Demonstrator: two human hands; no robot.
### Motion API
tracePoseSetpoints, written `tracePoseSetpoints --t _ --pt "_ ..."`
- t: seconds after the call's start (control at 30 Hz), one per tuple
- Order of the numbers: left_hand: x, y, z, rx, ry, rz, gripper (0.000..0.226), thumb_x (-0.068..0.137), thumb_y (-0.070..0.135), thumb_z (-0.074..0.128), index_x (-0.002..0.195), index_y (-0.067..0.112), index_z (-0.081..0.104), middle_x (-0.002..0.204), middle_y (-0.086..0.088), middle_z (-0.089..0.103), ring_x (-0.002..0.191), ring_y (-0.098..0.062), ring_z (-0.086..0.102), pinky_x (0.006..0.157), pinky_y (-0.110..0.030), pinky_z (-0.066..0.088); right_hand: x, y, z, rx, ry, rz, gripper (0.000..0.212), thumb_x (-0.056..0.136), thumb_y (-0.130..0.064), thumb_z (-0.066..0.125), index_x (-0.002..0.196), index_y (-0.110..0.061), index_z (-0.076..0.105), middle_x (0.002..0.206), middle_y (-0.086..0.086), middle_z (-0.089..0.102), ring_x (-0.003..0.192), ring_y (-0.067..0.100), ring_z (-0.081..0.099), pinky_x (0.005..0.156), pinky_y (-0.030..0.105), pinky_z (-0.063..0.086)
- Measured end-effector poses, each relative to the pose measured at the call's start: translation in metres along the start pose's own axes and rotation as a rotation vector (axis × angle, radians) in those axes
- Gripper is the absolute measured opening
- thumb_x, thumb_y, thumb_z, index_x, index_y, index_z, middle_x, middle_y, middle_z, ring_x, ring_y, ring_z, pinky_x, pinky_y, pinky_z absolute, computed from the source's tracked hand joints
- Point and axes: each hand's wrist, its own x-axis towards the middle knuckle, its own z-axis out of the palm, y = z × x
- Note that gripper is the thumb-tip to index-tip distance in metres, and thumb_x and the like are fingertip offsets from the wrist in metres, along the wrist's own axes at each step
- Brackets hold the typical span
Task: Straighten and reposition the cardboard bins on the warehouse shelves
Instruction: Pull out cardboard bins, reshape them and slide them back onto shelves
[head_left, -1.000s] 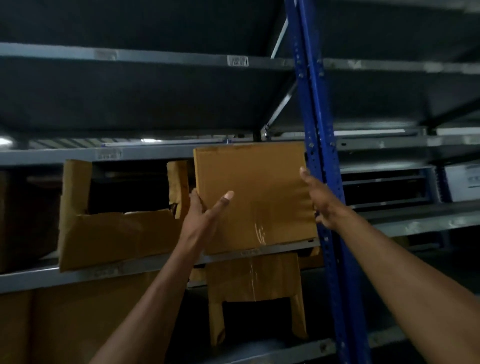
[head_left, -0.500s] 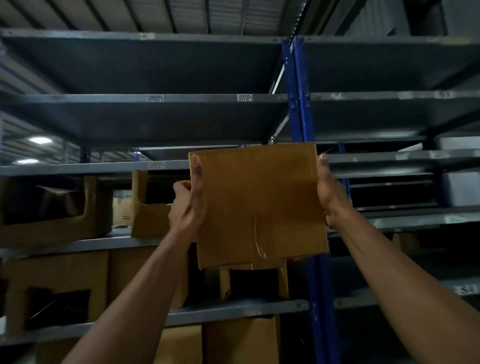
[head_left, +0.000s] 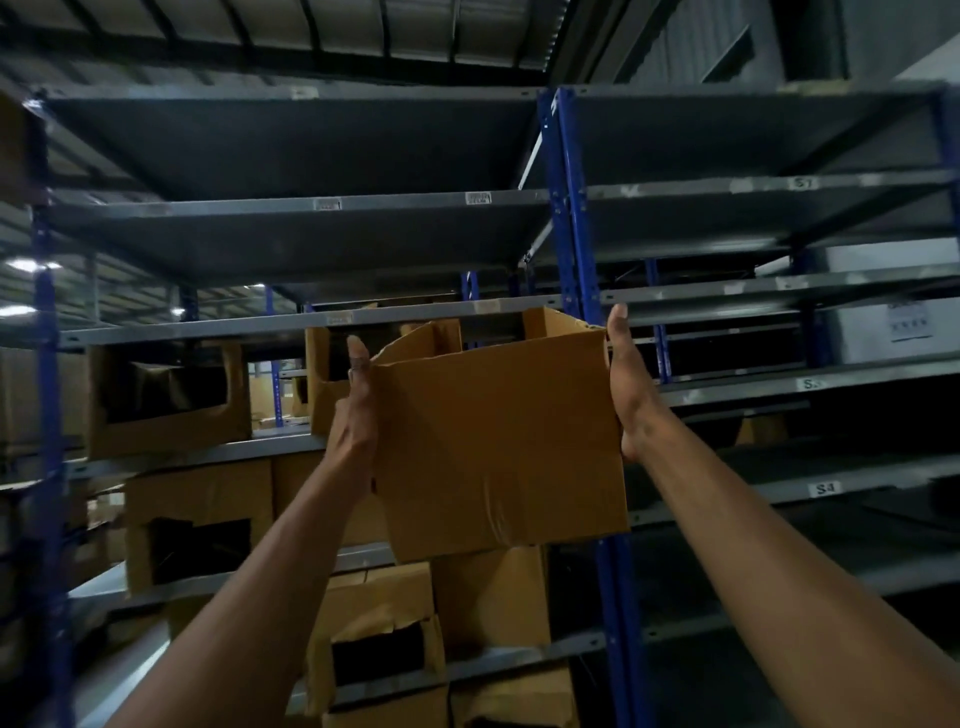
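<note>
I carry a brown cardboard bin (head_left: 498, 447) in the air in front of the grey metal shelves, its open top tipped away from me and a taped seam on the face toward me. My left hand (head_left: 356, 415) presses flat on its left side, thumb straight along the front corner. My right hand (head_left: 628, 384) presses flat on its right side, fingers pointing up. The bin touches no shelf.
A blue upright (head_left: 571, 208) stands right behind the bin. Cut-out cardboard bins sit on the left bay: one at the left (head_left: 166, 400), one below (head_left: 197, 525), a torn one lower down (head_left: 374, 649). The right bay holds a white box (head_left: 893, 327).
The bin came off the shelf and toward me, tipping so its open top shows. My left hand went from curling round the edge to lying flat on the side. The view has tilted upward.
</note>
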Motion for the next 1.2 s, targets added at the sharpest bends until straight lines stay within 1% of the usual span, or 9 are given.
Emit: tracePoseSetpoints --t 0.07,0.23,0.33,0.53,0.67,0.83,1.0,1.1,1.2 --pt "-0.025 -0.003 -0.022 0.018 -0.019 -0.046 0.11 0.077 0.102 0.036 0.154 0.024 0.048 0.137 -0.014 0.064 0.121 -0.035 0.062 0.108 -0.067 0.045 -0.043 0.001 0.009 0.024 0.038 0.016 0.121 0.048 -0.112 0.041 0.146 -0.042 0.053 0.152 0.005 0.053 0.14 0.034 0.049 0.112 0.07 0.032" --pt "-0.105 -0.026 -0.082 -0.084 -0.103 -0.104 0.044 0.103 0.069 0.04 0.125 0.036 0.059 0.122 -0.01 0.068 0.109 -0.031 0.067 0.078 -0.047 0.056 -0.162 0.024 0.025 -0.023 0.009 0.062 0.094 0.074 -0.093 0.054 0.138 -0.026 0.06 0.138 0.011 0.064 0.126 0.035 0.06 0.106 0.065 0.043" --pt "-0.155 -0.049 -0.115 -0.103 -0.135 -0.117 0.04 0.106 0.062 0.04 0.122 0.031 0.061 0.125 -0.014 0.067 0.111 -0.034 0.069 0.078 -0.051 0.06 -0.239 0.04 0.021 -0.052 -0.009 0.109 0.069 0.092 -0.068 0.053 0.127 -0.01 0.065 0.103 0.016 0.069 0.096 0.034 0.068 0.095 0.057 0.054" --pt "-0.251 -0.104 -0.18 -0.071 -0.046 -0.246 0.053 0.083 0.063 0.056 0.106 0.017 0.07 0.104 -0.01 0.07 0.105 -0.04 0.067 0.082 -0.046 0.052 -0.332 0.067 0.004 -0.244 -0.166 0.547 0.061 0.07 -0.056 0.084 0.121 -0.03 0.063 0.121 0.012 0.069 0.113 0.039 0.065 0.084 0.064 0.056" --pt "-0.313 -0.147 -0.198 -0.088 -0.055 -0.327 0.07 0.067 0.061 0.061 0.123 0.019 0.071 0.111 -0.001 0.075 0.099 -0.016 0.072 0.082 -0.037 0.055 -0.368 0.094 0.009 -0.428 -0.139 0.644 0.005 0.094 -0.014 0.062 0.095 -0.012 0.066 0.087 0.013 0.069 0.079 0.029 0.072 0.069 0.05 0.063" --pt "-0.385 -0.198 -0.212 0.024 -0.21 -0.515 0.083 0.067 0.065 0.067 0.146 0.043 0.055 0.134 0.0 0.067 0.119 -0.026 0.065 0.093 -0.051 0.054 -0.412 0.142 -0.025 -0.588 -0.192 0.596 0.016 0.1 -0.017 0.062 0.111 -0.023 0.072 0.083 0.003 0.078 0.082 0.024 0.075 0.075 0.046 0.06" --pt "-0.412 -0.237 -0.219 0.149 -0.224 -0.738 0.038 0.106 0.04 0.055 0.143 0.036 0.057 0.131 -0.006 0.07 0.119 -0.032 0.068 0.093 -0.054 0.057 -0.42 0.173 -0.078 -0.59 -0.172 0.583 0.052 0.096 -0.01 0.065 0.144 -0.027 0.056 0.107 -0.007 0.068 0.09 0.013 0.068 0.073 0.037 0.055" --pt "-0.409 -0.249 -0.203 0.414 -0.241 -0.63 0.026 0.104 0.02 0.062 0.127 0.032 0.062 0.12 -0.001 0.07 0.119 -0.03 0.068 0.091 -0.047 0.056 -0.41 0.184 -0.112 -0.614 -0.196 0.576 0.057 0.091 0.0 0.064 0.142 -0.025 0.061 0.129 -0.002 0.065 0.101 0.006 0.06 0.086 0.042 0.056" --pt "-0.391 -0.251 -0.163 0.679 -0.383 -0.438 0.045 0.093 0.027 0.074 0.134 0.033 0.058 0.127 0.006 0.062 0.117 -0.023 0.064 0.094 -0.047 0.059 -0.393 0.186 -0.139 -0.657 -0.28 0.552 0.064 0.085 0.011 0.06 0.135 -0.027 0.066 0.137 0.001 0.065 0.126 0.018 0.06 0.101 0.053 0.055"
